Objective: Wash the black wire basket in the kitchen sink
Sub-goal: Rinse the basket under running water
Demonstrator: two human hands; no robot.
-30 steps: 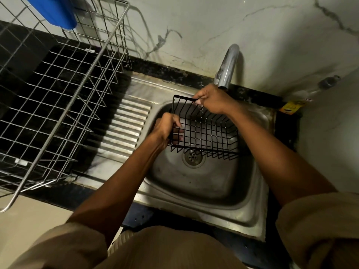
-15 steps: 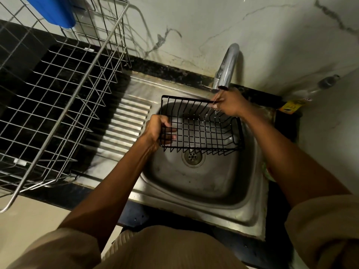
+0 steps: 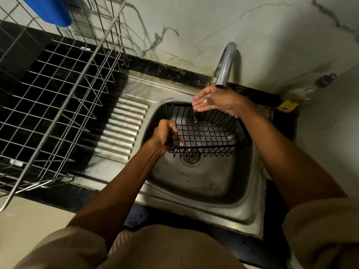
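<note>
The black wire basket (image 3: 209, 131) hangs level over the steel sink (image 3: 202, 183), open side up, above the drain (image 3: 191, 158). My left hand (image 3: 165, 135) grips its left rim, fingers curled through the wires. My right hand (image 3: 215, 100) is cupped under the spout of the chrome tap (image 3: 226, 63), fingers apart and wet, holding nothing. Water drips from its fingertips into the basket.
A large steel wire dish rack (image 3: 58, 98) fills the left counter, a blue object (image 3: 50, 10) at its top edge. The ribbed drainboard (image 3: 122, 127) lies between rack and sink. A yellow item (image 3: 287, 105) sits at the back right corner.
My right hand let go of the basket's far rim and rose under the tap spout. My left hand lowered the basket and turned it level over the drain.
</note>
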